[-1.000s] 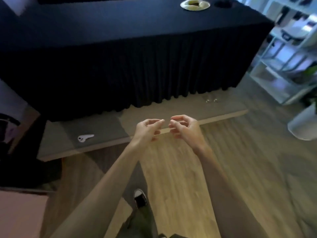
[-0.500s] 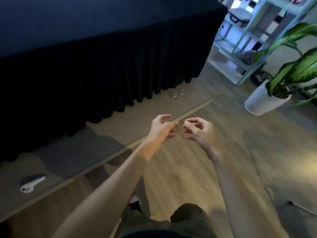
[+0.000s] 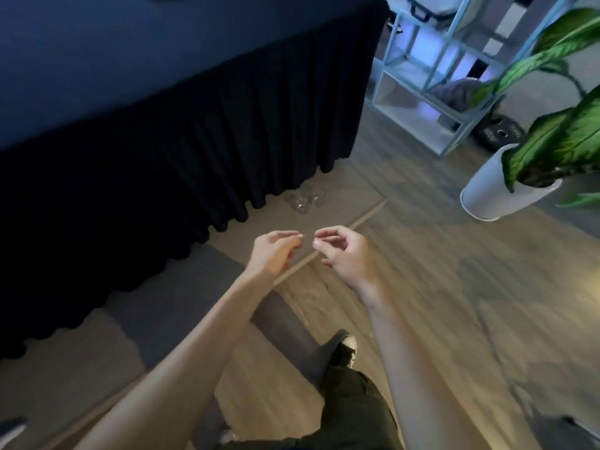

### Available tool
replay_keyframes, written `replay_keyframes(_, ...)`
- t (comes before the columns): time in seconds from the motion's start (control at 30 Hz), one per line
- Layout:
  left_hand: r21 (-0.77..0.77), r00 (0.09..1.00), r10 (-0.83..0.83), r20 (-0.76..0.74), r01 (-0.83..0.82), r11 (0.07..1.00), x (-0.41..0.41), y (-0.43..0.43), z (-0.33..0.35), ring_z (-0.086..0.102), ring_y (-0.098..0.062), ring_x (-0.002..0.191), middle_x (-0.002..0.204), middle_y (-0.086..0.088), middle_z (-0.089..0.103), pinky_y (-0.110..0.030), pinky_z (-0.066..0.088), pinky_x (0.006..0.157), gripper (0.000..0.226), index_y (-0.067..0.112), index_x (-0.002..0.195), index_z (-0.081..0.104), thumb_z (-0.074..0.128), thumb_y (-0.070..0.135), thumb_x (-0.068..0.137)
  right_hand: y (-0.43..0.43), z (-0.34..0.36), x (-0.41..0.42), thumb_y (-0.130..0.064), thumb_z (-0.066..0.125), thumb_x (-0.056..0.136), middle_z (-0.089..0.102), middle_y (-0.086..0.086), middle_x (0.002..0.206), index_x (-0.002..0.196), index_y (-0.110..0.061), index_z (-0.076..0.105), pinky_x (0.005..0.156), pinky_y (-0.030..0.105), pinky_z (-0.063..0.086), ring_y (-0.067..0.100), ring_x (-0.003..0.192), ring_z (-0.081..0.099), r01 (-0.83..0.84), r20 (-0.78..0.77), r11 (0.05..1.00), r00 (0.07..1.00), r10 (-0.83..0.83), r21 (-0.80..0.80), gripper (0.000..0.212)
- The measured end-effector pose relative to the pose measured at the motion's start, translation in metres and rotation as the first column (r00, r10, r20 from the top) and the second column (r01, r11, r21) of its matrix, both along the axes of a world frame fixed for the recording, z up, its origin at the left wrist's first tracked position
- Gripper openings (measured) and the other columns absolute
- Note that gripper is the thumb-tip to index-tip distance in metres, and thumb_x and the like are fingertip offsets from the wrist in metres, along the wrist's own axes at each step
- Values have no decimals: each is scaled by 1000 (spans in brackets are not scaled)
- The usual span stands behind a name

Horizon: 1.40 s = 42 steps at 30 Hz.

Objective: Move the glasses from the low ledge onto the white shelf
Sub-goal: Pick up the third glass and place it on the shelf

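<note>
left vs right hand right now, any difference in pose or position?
The left hand sits further left and nearer the low ledge; the right hand hangs over the wood floor. The left hand's fingers curl loosely; the right hand's thumb and forefinger nearly pinch. Both are empty, fingertips almost meeting, short of the glasses.

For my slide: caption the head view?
Empty hands, left and right, approach glasses on the low ledge.

I seem to be in a staged indoor room, perhaps an office or event space: a counter (image 3: pixel 97 60) draped in a pleated dark skirt fills the upper left, a white shelf (image 3: pixel 431 82) stands at upper right, a potted plant (image 3: pixel 506 183) sits beside it, on wood-look floor (image 3: pixel 454 303).
</note>
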<state>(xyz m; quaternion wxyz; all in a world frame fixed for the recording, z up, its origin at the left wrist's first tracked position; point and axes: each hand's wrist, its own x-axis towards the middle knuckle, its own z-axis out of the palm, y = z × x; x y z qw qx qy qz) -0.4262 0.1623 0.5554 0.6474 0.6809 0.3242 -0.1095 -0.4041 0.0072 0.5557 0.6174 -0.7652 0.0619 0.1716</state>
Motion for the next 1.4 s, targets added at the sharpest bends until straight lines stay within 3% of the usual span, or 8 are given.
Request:
replay_keyframes(0.2,-103,979,190,-80,-197,975,94,-30,-14,67,-23,86,107,-8,70,-35,55,67,37,9,116,70,68,38,93,-31,-13,113,-8,77,86,75,10,108,111,-11,72,86,44,62,26,102,72,-126,-34,991,992,124,-49,26)
replay_keyframes(0.33,-138,945,297,-138,-315,939,138,-29,-30,71,-24,94,108,-6,76,-41,59,78,39,15,102,75,59,50,94,-32,-20,171,-8,80,84,74,6,110,112,-11,73,81,16,54,16,100,69,-195,-41,977,981,192,-89,29)
replay_keyframes(0.5,-133,941,284,-183,-310,941,193,-26,-61,65,-18,102,108,3,76,-40,51,89,39,19,100,77,59,52,91,-16,-42,229,-10,80,86,73,2,114,111,-13,73,95,35,56,23,115,68,-288,-104,945,956,275,-152,26)
replay_keyframes(0.7,-276,899,320,-299,-402,873,265,-22,-123,63,-17,69,88,-3,67,-27,54,56,21,15,98,66,59,34,98,1,-90,287,-1,69,93,70,24,124,129,-4,63,60,29,56,27,96,68,-313,-290,936,921,259,-159,36)
replay_keyframes(0.9,-133,879,322,-353,-388,912,311,-25,-207,58,-11,82,102,1,75,-26,45,69,32,16,110,74,67,38,88,-4,-182,348,-11,74,88,75,7,108,117,-13,71,79,33,58,18,97,70,-336,-297,917,917,267,-214,29)
replay_keyframes(1.13,-174,792,440,-423,-548,819,345,-44,-328,66,-16,81,93,-1,70,-32,56,78,20,18,103,71,67,34,90,-19,-331,408,-17,85,73,66,-10,106,126,-16,62,81,30,58,6,99,65,-355,-234,892,926,295,-279,58)
replay_keyframes(1.27,-193,728,480,-490,-628,754,369,-66,-400,60,-19,85,97,-6,64,-30,53,72,18,17,100,69,66,32,92,-16,-409,443,-18,86,73,66,1,120,134,-12,56,90,34,58,18,110,66,-417,-156,820,908,388,-391,68)
replay_keyframes(1.4,-184,669,534,-517,-696,694,395,-77,-464,63,-19,92,104,-7,66,-39,55,94,16,17,90,65,64,33,94,-4,-475,466,-19,86,75,63,5,130,141,-11,49,95,31,53,18,119,62,-461,-116,783,882,457,-418,76)
